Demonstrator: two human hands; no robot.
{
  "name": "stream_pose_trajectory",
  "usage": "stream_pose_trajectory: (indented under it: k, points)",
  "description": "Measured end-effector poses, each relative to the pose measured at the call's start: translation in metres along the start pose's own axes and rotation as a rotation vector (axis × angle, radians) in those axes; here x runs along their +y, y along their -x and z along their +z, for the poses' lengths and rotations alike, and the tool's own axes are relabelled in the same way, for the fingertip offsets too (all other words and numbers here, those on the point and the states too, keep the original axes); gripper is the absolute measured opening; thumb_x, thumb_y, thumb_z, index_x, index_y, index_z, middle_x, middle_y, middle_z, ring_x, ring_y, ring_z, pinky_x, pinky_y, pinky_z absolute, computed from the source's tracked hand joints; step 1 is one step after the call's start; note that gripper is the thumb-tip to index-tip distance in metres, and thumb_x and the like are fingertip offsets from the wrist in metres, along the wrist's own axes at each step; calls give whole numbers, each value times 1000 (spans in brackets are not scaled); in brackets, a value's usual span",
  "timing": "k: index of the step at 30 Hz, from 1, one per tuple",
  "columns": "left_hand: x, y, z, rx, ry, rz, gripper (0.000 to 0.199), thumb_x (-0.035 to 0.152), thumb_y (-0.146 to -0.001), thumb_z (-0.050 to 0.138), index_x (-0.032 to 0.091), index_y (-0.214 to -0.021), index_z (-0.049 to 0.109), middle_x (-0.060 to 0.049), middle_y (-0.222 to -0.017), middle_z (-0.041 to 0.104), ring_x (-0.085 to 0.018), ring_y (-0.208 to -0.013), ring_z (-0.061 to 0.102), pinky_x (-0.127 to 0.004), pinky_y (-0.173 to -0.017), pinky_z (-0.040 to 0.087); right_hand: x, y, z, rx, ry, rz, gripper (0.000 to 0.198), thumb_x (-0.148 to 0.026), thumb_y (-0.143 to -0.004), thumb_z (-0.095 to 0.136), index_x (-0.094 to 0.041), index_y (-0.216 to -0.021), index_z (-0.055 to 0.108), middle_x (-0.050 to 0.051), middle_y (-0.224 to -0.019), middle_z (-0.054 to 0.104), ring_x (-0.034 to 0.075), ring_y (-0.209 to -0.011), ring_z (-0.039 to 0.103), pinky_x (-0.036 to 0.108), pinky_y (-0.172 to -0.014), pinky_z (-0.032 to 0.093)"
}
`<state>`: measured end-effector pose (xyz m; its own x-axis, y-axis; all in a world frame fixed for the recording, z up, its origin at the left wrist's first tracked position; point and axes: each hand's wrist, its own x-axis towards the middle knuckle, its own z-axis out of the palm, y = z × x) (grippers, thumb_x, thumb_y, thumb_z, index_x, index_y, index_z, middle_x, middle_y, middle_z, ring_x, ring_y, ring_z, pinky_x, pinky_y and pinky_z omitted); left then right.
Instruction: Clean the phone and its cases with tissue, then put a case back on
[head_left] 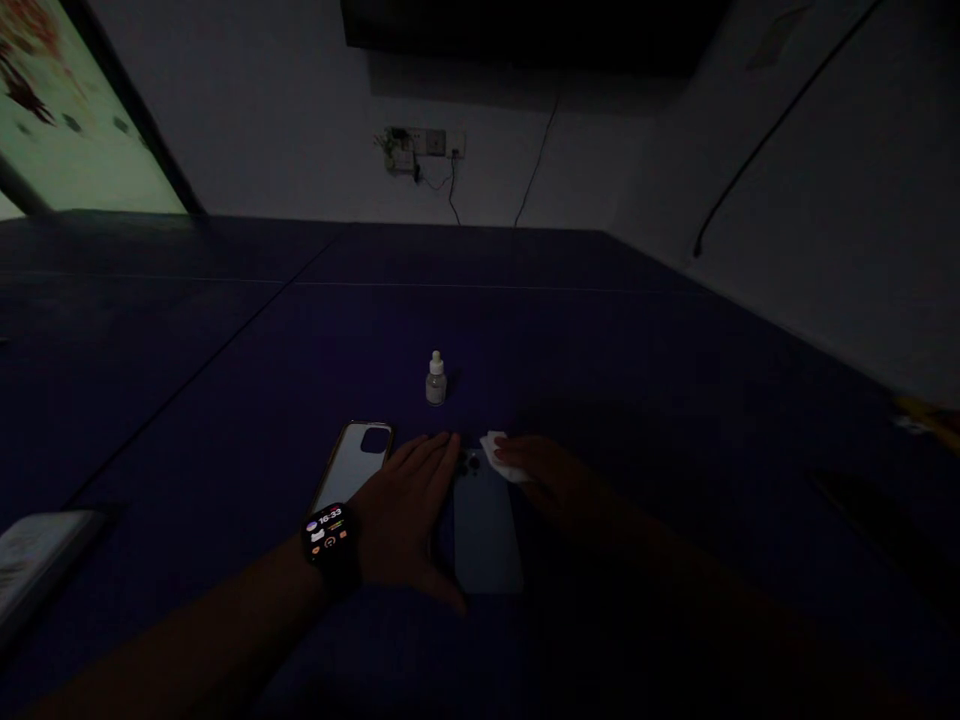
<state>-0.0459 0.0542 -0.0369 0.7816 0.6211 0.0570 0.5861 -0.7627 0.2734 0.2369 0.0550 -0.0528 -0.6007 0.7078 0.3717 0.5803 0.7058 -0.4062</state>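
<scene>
A smartphone (486,535) lies back side up on the dark blue surface, its cameras at the far end. Along its left edge rests my left hand (409,515), fingers stretched out and thumb spread near the phone's lower corner. A lit smartwatch (328,533) is on that wrist. My right hand (551,478) is closed on a folded white tissue (504,460), held at the phone's upper right edge by the cameras. Left of my left hand lies a clear phone case (352,463), partly covered by that hand. Beyond the phone stands a small dropper bottle (436,383).
At the left edge sits a white box-like object (37,555). A dark flat object (877,530) lies to the right, hard to make out. Sockets with cables (431,143) are on the far wall, below a dark screen (532,35). The room is dim.
</scene>
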Motion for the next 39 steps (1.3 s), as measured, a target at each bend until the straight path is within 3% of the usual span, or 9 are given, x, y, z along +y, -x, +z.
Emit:
stream_pose_trajectory:
  k: [4, 9, 14, 17, 22, 26, 31, 34, 39]
  points:
    - [-1, -3, -3, 15, 37, 0, 153, 98, -55, 58, 7, -162, -3, -32, -163, 24, -49, -150, 29, -67, -119, 24, 7, 6, 7, -76, -7, -55, 45, -20, -100, 47, -22, -144, 54, 14, -145, 59, 26, -137, 53, 53, -113, 47]
    - [-3, -5, -2, 20, 56, 9, 158, 97, -52, 62, 8, -161, -9, -32, -162, 28, -49, -147, 34, -69, -117, 25, 8, 8, -3, -114, 1, -52, 47, -22, -100, 48, -22, -147, 52, 14, -149, 56, 26, -139, 52, 51, -114, 46]
    - [-4, -5, 1, 61, 40, -4, 159, 96, -53, 62, 10, -160, -17, -32, -161, 30, -48, -144, 40, -67, -115, 30, -9, 12, -11, -151, 25, -170, 44, -22, -97, 52, -18, -141, 57, 14, -144, 61, 24, -136, 55, 46, -113, 48]
    - [-3, -4, 1, 55, 41, -10, 159, 97, -53, 61, 10, -160, -19, -32, -161, 31, -47, -144, 41, -66, -116, 29, -22, 12, -7, -177, 31, -255, 48, -31, -97, 57, -14, -142, 56, 15, -146, 60, 26, -140, 52, 47, -114, 47]
    - [-1, -4, -1, 22, 40, -29, 156, 97, -55, 59, 8, -161, -13, -32, -160, 32, -47, -145, 39, -66, -118, 26, -20, 9, -8, -62, 153, -101, 44, -28, -98, 57, -17, -141, 59, 15, -139, 65, 28, -130, 61, 49, -108, 53]
    - [0, -5, -2, 29, 37, -24, 154, 99, -55, 56, 8, -161, -11, -31, -159, 35, -47, -144, 41, -65, -118, 27, -16, 8, -9, -92, 126, -189, 39, -18, -98, 53, -22, -135, 64, 10, -135, 69, 22, -122, 66, 40, -104, 56]
    - [0, -5, -3, 33, 40, -30, 154, 99, -54, 56, 7, -161, -6, -32, -158, 37, -47, -143, 42, -65, -117, 28, -14, -1, -3, 4, 189, -123, 32, -17, -101, 50, -12, -127, 67, 17, -129, 70, 26, -120, 67, 45, -101, 58]
    - [0, -5, -3, 25, 38, -34, 153, 98, -55, 57, 7, -161, -4, -32, -158, 36, -47, -144, 41, -65, -117, 26, -14, -3, -3, -7, 147, -141, 27, -17, -99, 51, -16, -118, 71, 14, -120, 74, 24, -112, 69, 43, -95, 61]
    - [3, -7, -5, -16, 38, -51, 152, 99, -55, 55, 5, -160, -1, -33, -158, 36, -47, -145, 40, -65, -118, 25, -21, -2, 0, -45, 84, -154, 32, -19, -97, 54, -19, -127, 67, 12, -129, 70, 24, -120, 66, 46, -103, 56]
